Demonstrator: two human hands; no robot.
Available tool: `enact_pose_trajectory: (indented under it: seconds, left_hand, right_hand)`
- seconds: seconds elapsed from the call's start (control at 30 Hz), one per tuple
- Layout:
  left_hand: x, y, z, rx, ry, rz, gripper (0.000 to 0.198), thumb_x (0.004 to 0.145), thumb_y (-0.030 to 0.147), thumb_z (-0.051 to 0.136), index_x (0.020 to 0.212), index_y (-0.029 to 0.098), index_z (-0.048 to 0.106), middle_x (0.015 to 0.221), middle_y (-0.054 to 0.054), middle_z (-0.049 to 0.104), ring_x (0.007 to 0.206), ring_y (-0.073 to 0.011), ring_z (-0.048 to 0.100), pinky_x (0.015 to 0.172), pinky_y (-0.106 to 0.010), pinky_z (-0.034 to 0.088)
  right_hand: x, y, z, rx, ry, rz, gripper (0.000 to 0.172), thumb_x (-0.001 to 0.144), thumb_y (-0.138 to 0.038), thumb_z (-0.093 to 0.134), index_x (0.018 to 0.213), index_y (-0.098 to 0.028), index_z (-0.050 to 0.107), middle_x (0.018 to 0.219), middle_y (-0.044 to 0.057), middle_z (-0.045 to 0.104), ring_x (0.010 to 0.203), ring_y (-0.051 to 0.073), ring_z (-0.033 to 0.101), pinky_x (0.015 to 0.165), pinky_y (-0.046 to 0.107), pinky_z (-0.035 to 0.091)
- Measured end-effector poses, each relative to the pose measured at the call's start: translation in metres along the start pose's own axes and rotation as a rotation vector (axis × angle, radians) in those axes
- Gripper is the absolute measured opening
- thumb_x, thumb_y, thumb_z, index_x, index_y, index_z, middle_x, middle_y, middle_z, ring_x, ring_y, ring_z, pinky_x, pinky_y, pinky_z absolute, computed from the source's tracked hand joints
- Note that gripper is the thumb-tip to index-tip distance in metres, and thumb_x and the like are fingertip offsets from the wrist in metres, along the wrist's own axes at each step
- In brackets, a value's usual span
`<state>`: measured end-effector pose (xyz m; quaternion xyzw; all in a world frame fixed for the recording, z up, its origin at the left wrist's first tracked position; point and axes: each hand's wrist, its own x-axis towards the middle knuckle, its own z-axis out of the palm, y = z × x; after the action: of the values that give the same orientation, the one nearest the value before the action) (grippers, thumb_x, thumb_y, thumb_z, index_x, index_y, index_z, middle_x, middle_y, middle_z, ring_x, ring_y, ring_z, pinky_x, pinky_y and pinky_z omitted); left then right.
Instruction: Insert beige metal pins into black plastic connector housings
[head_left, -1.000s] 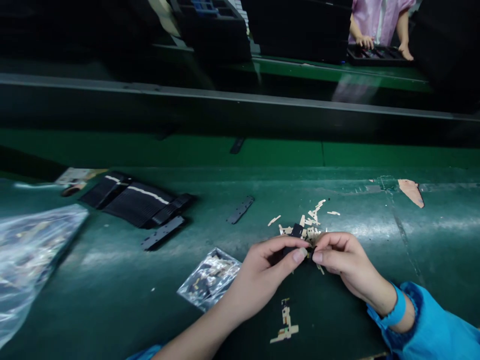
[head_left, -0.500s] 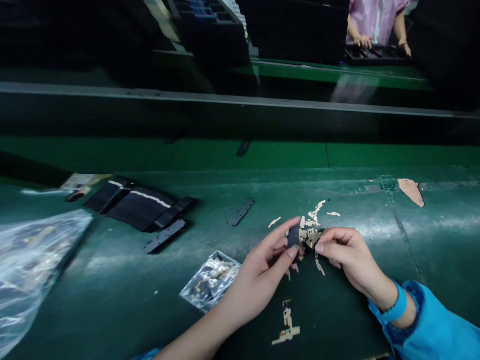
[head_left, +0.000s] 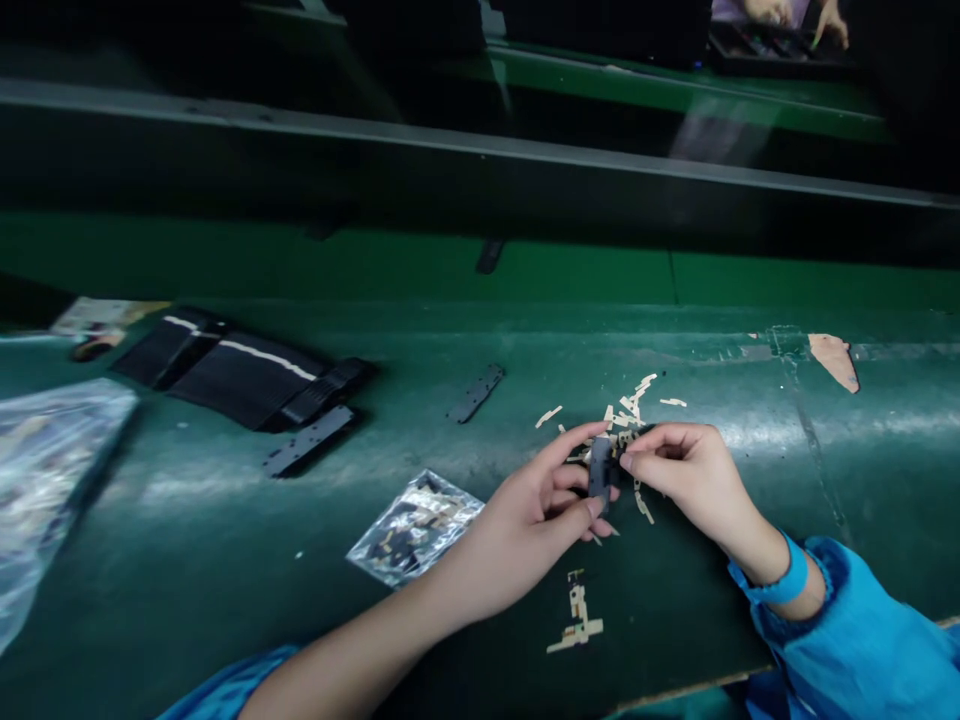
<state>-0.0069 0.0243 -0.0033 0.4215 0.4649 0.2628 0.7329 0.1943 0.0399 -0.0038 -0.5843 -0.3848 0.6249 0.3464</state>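
The green work surface [head_left: 187,590] runs the width of the view, bounded at the far side by a dark ledge with a grey rail [head_left: 480,145]; its pale near edge [head_left: 697,688] shows at lower right, beside the right sleeve [head_left: 862,630]. Beyond the rail, a co-worker's hands are at a black tray [head_left: 780,50].

The dark plate [head_left: 600,468] is in the left hand [head_left: 536,515], held by its ends between forefinger and thumb, standing roughly upright in view above scattered pale pieces [head_left: 630,412]. The right hand [head_left: 690,470] is at the plate's right side, thumb and forefinger drawn near each other; the exact gap, and whether anything is pinched, cannot be told.

Sideways room on the left is limited by a small clear bag [head_left: 416,525] just beside the left forearm. Plain green surface extends right of the right hand, up to a brown scrap [head_left: 834,362] near the far side. Toward the near edge, a joined pale piece [head_left: 577,618] lies between the forearms, apart from both hands.
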Motion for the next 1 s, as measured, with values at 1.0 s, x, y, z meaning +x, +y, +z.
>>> enact_pose_trajectory:
  seconds: [1.0]
  left_hand:
    - [-0.006,0.002,0.001,0.07,-0.043,0.015,0.06,0.095,0.019,0.065,0.151,0.028,0.044,0.103,-0.002,0.077,0.087,-0.0191,0.079,0.08,-0.03,0.061]
  right_hand:
    - [-0.011,-0.009,0.017,-0.088,0.151,-0.061,0.004,0.069,-0.018,0.076,0.066,-0.02,0.075,0.057,-0.001,0.072,0.048,0.011,0.057,0.046,0.022,0.042]
